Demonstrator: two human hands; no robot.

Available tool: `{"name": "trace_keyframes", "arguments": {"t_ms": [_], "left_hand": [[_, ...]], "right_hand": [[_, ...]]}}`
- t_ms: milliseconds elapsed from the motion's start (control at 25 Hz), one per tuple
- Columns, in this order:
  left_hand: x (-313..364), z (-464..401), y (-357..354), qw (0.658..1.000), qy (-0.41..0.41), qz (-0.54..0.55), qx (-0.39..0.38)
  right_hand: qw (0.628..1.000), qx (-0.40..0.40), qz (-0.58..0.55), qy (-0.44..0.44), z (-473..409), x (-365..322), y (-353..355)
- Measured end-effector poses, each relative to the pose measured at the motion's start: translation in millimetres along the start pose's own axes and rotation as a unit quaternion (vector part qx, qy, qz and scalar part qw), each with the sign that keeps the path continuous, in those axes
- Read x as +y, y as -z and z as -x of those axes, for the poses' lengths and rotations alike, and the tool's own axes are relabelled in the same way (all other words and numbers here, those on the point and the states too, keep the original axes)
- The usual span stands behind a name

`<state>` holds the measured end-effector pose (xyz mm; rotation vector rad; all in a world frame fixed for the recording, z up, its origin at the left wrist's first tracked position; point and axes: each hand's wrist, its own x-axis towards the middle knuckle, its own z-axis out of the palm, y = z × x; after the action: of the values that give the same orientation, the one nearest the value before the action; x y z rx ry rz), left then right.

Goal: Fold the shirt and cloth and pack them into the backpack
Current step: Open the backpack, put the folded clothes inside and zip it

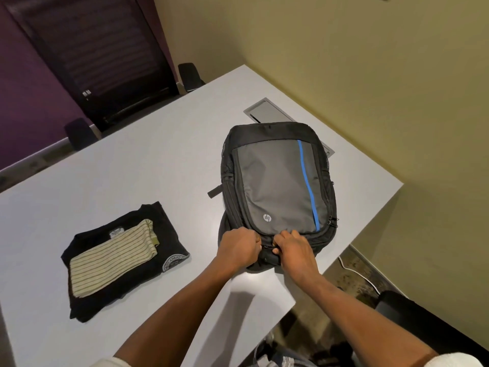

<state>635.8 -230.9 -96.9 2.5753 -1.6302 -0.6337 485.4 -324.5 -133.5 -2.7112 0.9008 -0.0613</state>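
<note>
Gray table (111, 165) holds a soft, floppy backpack (275, 181). Both hands, left hand (238, 249) and right hand (295, 250), pinch its near zipper edge. Folded shirt (169, 234) and striped cloth (111, 258) look light; grab them from underneath.

Both arms extended forward; left grip (239, 249) and right grip (295, 251) curled, knuckles up, nearly touching.

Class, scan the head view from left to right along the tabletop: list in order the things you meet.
Striped cloth on the folded black shirt → left hand → right hand on the backpack.
</note>
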Motion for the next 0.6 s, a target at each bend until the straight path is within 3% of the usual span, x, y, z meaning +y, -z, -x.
{"name": "trace_keyframes", "arguments": {"t_ms": [240,600], "left_hand": [[-52.3,-5.9,9.2,0.999,0.041,0.017,-0.002],[-53.4,-11.8,11.5,0.999,0.017,0.023,-0.017]], "right_hand": [[1.000,-0.009,-0.002,0.003,2.7,8.1,6.0],[0.995,-0.084,-0.008,0.044,-18.7,-26.5,8.7]]}}
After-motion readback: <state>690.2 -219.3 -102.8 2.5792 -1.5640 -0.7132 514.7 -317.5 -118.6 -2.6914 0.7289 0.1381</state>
